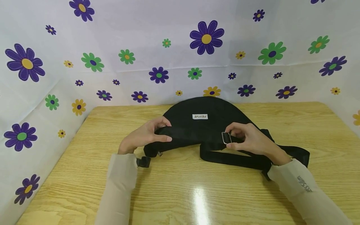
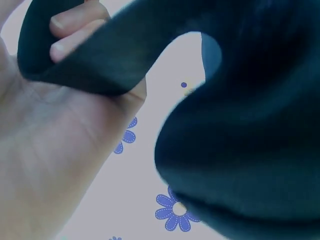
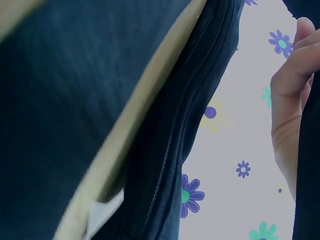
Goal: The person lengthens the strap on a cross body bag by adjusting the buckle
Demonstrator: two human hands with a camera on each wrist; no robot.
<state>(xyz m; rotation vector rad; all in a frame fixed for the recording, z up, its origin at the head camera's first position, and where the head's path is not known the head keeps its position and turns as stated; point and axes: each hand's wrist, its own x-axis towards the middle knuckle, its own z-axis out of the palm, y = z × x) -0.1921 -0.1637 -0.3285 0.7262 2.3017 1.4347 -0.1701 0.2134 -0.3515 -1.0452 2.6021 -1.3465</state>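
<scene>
1. Tabletop (image 1: 180,193): a wooden surface enclosed on three sides by flower-printed white backdrop (image 1: 180,53). Keep the work well inside the far edge so the strap cannot drag against the backdrop.

2. Waist bag (image 1: 206,120): a black half-round pouch lying flat at the middle of the far edge, its white label (image 1: 200,116) facing up. Judged from its position, it is best left resting on the tabletop as an anchor while the strap is worked.

3. Strap (image 1: 194,132): black webbing running across the near side of the bag, with a slack loop trailing toward the right edge of the tabletop. Keep the webbing flat and untwisted between the two hands; a twist would likely jam at the slider.

4. Left hand (image 1: 146,136): thumb and fingers curled round the strap at the bag's left end; the left wrist view confirms the webbing folded within the grip. Hold this end steady as the fixed point.

5. Right hand (image 1: 250,139): fingers pinch the strap at the metal slider (image 1: 226,137). Apply any pull in line with the webbing, not across it.

6. Buckle end (image 1: 144,161): a black plastic piece lying near the left sleeve, apart from either hand. Keep it clear of the strap run.
</scene>
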